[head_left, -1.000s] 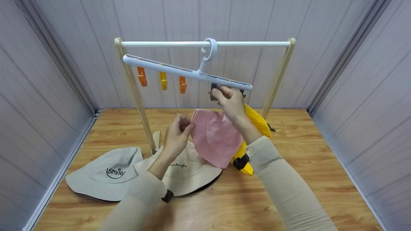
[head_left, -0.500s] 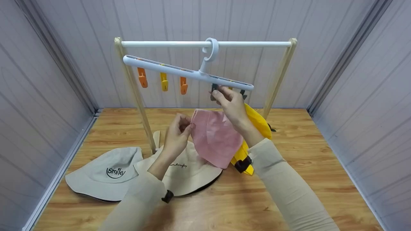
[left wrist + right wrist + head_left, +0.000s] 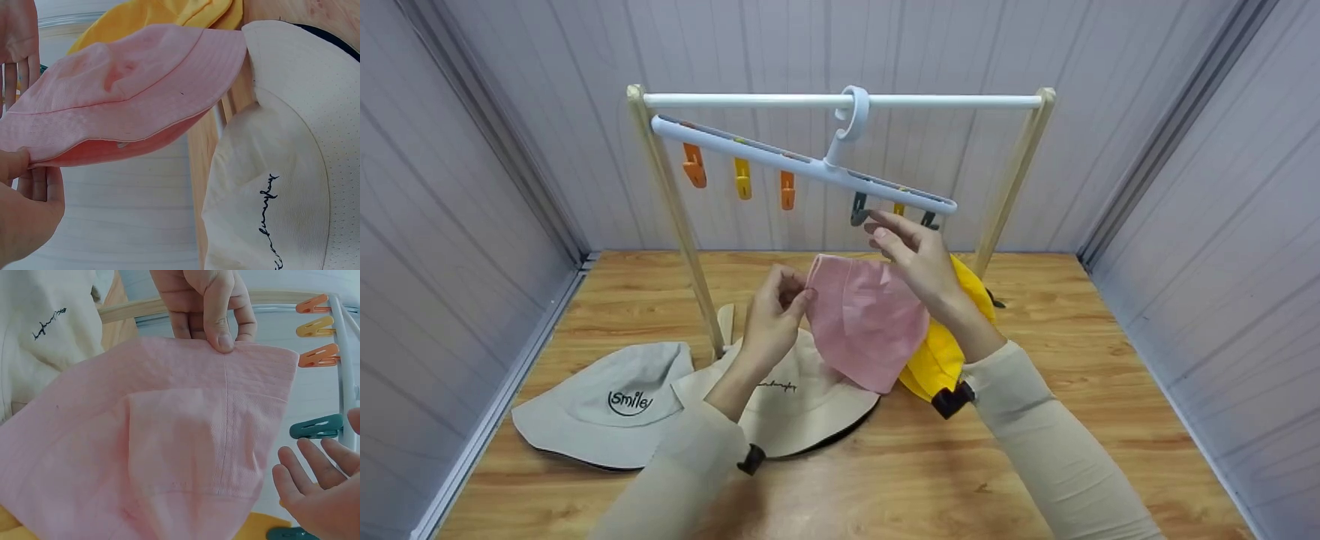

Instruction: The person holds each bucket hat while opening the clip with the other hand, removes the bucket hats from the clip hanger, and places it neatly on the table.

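My left hand (image 3: 776, 311) pinches the brim edge of a pink bucket hat (image 3: 862, 322), thumb on one side, as the right wrist view also shows. The hat is held up under a pale blue hanger (image 3: 780, 159) that tilts down to the right. My right hand (image 3: 922, 259) has its fingers extended and holds nothing. Its fingertips are right beside a dark green clip (image 3: 859, 210) on the hanger. In the right wrist view this clip (image 3: 316, 426) has nothing in it. A yellow hat (image 3: 945, 352) is behind the pink one, partly hidden by my right forearm.
Orange and yellow clips (image 3: 742, 180) hang on the hanger's left half. The hanger hooks over a white rail (image 3: 750, 100) on wooden posts (image 3: 1020, 180). A cream hat (image 3: 810, 412) and a grey "smile" hat (image 3: 600, 409) lie on the wooden table (image 3: 1080, 360). Panel walls enclose it.
My right hand has let go of the dark green clip and drawn back slightly down and right. The hanger's left end has swung up. My left hand and the pink hat stay put.
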{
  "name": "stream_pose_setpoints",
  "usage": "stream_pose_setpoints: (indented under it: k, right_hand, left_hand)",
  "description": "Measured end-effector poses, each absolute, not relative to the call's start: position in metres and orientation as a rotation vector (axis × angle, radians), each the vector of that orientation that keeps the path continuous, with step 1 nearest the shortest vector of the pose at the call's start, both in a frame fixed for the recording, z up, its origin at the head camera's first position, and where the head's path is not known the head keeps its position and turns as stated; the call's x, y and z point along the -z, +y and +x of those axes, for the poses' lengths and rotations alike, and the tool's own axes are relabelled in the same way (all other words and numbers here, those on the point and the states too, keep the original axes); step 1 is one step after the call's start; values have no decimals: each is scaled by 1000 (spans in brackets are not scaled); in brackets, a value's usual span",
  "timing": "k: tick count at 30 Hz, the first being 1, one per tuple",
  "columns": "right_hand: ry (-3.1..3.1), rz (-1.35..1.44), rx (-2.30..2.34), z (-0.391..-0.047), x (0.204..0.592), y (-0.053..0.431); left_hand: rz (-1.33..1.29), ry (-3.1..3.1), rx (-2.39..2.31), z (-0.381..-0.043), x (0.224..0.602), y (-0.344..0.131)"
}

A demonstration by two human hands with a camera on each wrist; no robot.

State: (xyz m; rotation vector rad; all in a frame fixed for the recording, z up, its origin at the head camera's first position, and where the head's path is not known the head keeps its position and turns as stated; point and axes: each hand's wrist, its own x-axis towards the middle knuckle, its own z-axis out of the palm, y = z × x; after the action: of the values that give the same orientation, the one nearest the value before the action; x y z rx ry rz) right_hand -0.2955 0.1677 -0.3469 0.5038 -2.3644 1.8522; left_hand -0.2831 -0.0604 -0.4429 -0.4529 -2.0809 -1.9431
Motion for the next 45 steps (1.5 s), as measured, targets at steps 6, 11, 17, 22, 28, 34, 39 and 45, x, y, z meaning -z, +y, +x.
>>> stream_pose_setpoints:
  k: [6, 11, 17, 22, 28, 34, 39, 45]
  right_hand:
    - [-2333, 496, -1776, -288, 351, 186]
    - [-2296, 468, -1746, -284, 358, 204]
    - [-2313, 387, -1709, -281, 370, 226]
    - [-2332, 329, -1691, -276, 378, 239]
    - [-2326, 314, -1694, -271, 388, 249]
    - [-2317, 251, -1730, -266, 401, 257]
    - [-2305, 202, -1764, -264, 416, 260]
    - [-2324, 132, -1774, -262, 439, 263]
  left_hand:
    - [-461, -2071, 1949, -283, 443, -61]
    - [-470, -2067, 1951, -283, 444, -61]
    - [-461, -2066, 1951, -280, 442, -61]
    - [-449, -2055, 1951, -279, 441, -60]
    - [-445, -2014, 1962, -275, 438, -59]
    - [-444, -1995, 1946, -272, 437, -58]
    - [-440, -1986, 1978, -268, 436, -58]
    - [-447, -1972, 1985, -265, 435, -58]
